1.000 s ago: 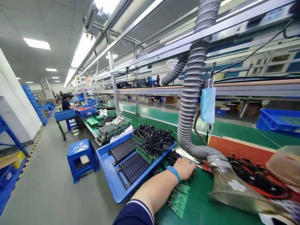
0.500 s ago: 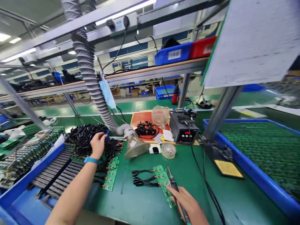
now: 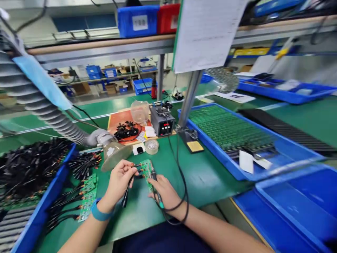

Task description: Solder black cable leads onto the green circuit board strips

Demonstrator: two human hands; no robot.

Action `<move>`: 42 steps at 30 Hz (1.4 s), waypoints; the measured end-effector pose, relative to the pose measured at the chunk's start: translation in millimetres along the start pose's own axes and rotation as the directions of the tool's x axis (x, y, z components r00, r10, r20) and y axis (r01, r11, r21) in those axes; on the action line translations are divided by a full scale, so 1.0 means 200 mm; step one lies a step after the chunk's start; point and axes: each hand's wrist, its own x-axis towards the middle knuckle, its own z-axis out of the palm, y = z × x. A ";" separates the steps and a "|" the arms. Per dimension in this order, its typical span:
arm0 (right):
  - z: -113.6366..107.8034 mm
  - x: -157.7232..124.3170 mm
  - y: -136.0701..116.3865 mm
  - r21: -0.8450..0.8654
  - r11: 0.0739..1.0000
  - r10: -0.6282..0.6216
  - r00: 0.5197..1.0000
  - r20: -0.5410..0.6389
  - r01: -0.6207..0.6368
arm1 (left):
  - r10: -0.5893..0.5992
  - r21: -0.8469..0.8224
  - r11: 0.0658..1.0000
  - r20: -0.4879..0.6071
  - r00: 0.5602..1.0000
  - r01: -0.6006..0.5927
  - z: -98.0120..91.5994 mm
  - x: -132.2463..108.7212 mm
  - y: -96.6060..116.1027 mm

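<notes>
My left hand is closed in a pinch on a black cable, whose free end hangs below the fingers. Its fingertips are at the left edge of a green circuit board, where other short black leads meet the board. My right hand is wrapped round a soldering iron with a teal end, over the board's right side. Those fingers also lie against the board; whether they grip it I cannot tell. To the left lies another group of green boards with black cables attached.
A blue bin holds a heap of black cables at left. A fume extractor hood, a round tin, a soldering station and a sponge stand line the back. At right, a blue tray contains green boards. The iron's cord loops over my right wrist.
My left hand has come from the cable heap to the circuit board, now pinching a cable. My right hand still holds the soldering iron at the board. The view has turned right.
</notes>
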 end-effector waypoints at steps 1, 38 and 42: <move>-0.01 0.02 0.00 0.040 0.999 0.014 0.998 -0.059 -0.012 | -0.031 -0.020 0.999 0.025 0.999 0.031 0.03 0.02 -0.04; -0.06 0.38 0.00 0.546 0.776 0.259 0.949 0.182 -0.316 | -0.419 -0.294 0.824 0.259 0.870 0.485 0.06 0.00 -0.36; -0.05 0.38 0.00 0.572 0.745 0.280 0.939 0.200 -0.344 | -0.417 -0.232 0.854 0.231 0.879 0.466 0.06 0.00 -0.37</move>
